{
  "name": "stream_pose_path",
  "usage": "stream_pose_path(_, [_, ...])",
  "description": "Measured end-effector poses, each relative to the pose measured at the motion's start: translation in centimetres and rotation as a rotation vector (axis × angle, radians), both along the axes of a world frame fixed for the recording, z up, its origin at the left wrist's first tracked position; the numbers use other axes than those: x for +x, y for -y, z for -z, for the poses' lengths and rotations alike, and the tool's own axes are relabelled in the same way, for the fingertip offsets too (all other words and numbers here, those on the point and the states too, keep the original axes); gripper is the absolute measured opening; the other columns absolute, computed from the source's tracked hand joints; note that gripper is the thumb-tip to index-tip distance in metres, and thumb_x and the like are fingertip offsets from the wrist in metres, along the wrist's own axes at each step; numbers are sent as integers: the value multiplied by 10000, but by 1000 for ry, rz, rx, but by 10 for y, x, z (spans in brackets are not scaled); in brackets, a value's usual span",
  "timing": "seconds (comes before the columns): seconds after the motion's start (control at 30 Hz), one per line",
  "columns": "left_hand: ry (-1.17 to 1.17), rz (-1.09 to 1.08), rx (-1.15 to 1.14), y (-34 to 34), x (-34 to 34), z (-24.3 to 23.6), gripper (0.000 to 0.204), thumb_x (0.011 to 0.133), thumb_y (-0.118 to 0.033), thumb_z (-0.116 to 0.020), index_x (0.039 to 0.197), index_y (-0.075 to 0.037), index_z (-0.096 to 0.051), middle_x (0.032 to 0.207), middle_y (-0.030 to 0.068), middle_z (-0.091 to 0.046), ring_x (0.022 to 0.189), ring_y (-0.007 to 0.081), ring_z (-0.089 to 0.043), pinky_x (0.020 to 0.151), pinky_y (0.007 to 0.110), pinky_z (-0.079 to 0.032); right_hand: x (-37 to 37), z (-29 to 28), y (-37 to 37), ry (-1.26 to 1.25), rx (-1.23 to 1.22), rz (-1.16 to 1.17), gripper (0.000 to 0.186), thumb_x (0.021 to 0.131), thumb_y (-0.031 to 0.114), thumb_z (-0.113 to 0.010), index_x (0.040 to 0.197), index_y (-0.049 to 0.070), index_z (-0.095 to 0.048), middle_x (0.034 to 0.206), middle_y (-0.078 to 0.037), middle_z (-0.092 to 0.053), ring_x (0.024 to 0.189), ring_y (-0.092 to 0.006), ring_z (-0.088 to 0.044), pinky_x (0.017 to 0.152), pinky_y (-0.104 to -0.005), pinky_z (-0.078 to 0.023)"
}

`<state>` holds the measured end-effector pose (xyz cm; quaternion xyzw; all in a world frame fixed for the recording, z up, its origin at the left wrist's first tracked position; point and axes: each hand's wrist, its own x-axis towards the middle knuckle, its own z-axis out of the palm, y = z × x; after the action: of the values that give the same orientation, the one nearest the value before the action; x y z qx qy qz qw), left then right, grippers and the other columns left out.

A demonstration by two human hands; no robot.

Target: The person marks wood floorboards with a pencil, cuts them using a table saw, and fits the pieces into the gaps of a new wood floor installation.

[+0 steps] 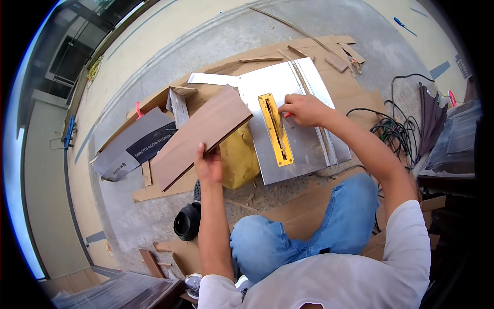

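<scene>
The near edge of a wooden plank is gripped by the left hand, with the thumb laid over the top face and the fingers hidden beneath; it is held at a slant, its far corner carried up and rightward from the grip to the edge of a metal saw table, though whether the two are touching cannot be told. To the right of that grip, the fingers of the right hand are curled together just beside the slot of a yellow insert; a small red thing is partly seen at the fingertips, but whether it is pinched cannot be told. The fingers could be cut if a blade is spinning in that slot; its motion cannot be judged. The plank could be tipped or twisted, since it is supported by one hand at one edge. Beyond the plank, to the left, a cardboard box is lodged; far to the right, black cables are coiled, by which a foot could be snagged.
</scene>
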<state>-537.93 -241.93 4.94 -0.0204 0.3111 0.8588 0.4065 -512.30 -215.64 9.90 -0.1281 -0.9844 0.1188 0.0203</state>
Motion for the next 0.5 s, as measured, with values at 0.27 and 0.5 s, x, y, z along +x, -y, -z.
stream_pose_path(0.27, [40, 44, 43, -18, 8, 10, 369, 873, -68, -700, 1217, -27, -573, 1174, 92, -641, 1085, 238, -614, 1024, 409, -506, 34, -14, 50, -107, 4, -77, 379, 824, 196, -707, 1198, 179, -648, 996, -56, -583, 970, -217, -586, 712, -366, -552])
stream_pose_path(0.5, [19, 63, 39, -70, 5, 17, 345, 853, -63, -727, 1171, -66, -596, 1112, 52, -656, 1066, 218, -620, 997, 407, -519, 51, 1, -10, -387, 182, 552, 323, 827, 126, -664, 1149, 96, -664, 1029, -101, -627, 831, -289, -622, 724, -386, -550])
